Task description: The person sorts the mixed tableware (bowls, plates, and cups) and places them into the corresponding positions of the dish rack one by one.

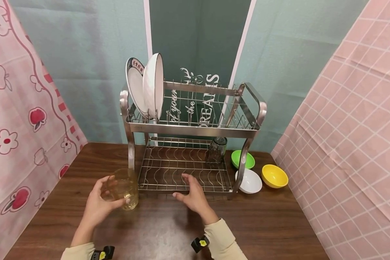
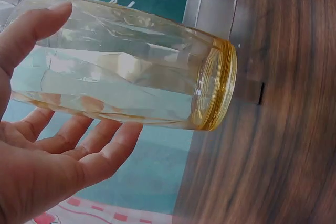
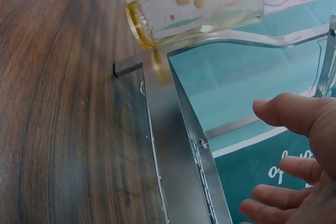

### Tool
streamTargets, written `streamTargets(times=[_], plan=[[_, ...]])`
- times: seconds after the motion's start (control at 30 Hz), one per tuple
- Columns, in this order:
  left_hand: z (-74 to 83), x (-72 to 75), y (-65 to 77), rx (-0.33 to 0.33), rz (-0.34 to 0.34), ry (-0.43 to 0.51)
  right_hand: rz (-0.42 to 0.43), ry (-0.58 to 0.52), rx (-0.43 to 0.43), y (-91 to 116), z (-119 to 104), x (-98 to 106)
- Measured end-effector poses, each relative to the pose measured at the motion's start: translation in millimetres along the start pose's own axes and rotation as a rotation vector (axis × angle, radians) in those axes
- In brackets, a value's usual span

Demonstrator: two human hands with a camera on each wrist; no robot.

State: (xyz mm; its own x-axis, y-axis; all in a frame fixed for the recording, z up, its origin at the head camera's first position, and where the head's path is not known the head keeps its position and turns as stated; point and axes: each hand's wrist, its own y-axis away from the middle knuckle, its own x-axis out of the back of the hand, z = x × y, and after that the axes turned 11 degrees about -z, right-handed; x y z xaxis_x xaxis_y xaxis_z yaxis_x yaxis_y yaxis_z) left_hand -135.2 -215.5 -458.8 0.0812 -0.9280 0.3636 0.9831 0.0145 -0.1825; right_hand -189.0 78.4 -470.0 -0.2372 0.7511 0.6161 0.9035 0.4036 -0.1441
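Note:
My left hand (image 1: pixel 99 202) grips a clear amber-tinted drinking glass (image 1: pixel 126 191), thumb on one side and fingers on the other. The glass is upright at the dish rack's front left leg, and its thick yellow base (image 2: pixel 218 87) shows close over the table in the left wrist view. My right hand (image 1: pixel 195 195) holds nothing; its thumb and fingers are spread in front of the rack's lower tier. The two-tier metal dish rack (image 1: pixel 191 130) stands before both hands. In the right wrist view, the same glass (image 3: pixel 197 11) appears beyond the rack's front bar.
A plate (image 1: pixel 135 81) and a white bowl (image 1: pixel 154 86) stand on edge at the upper tier's left. A dark glass (image 1: pixel 217 150) is upside down on the lower tier's right. Green (image 1: pixel 243 162), white (image 1: pixel 251 181) and yellow (image 1: pixel 274 176) bowls sit at the rack's right.

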Motion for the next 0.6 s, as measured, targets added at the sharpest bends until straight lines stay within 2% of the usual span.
streamTargets(times=[0.2,0.6], plan=[[10.3,-8.2,-2.1,0.016,-0.044,0.057,0.017,-0.002,0.000,1,2,6],[26.0,-30.1,-8.4,-0.011,-0.103,0.124,0.006,-0.010,-0.029,5,5,14]])
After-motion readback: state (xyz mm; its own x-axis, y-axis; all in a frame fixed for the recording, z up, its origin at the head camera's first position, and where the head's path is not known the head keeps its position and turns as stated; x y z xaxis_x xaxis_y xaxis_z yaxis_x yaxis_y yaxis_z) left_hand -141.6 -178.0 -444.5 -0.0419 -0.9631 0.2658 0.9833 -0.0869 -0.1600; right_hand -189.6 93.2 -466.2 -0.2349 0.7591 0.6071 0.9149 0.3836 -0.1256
